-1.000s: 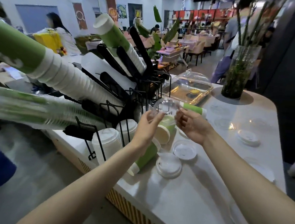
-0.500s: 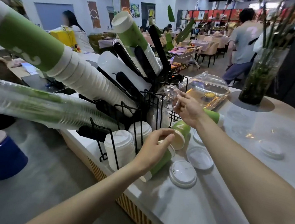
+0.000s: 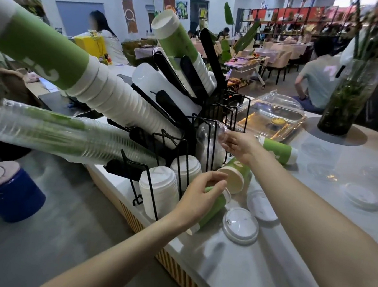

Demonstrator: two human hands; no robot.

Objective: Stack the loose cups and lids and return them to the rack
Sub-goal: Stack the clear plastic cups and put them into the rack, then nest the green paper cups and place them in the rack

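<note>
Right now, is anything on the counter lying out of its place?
Yes. Three green paper cups lie on their sides beside the black wire rack, and flat white plastic lids are scattered loose on the counter.

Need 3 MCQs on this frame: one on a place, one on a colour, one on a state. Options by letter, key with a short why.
1. Where is the right hand?
A. at the wire rack, at a clear dome lid
B. flat on the counter
C. on the plant vase

2. What colour is the paper cup under the left hand?
A. red
B. green
C. black

3. How does the paper cup by the pastry tray lie?
A. upright
B. inside the rack
C. on its side on the counter

Key: 1 A, its fingertips meet the clear lid at the rack's wires. 2 B, a green wall shows beside the fingers. 3 C, it lies flat with its white rim to the left.
</note>
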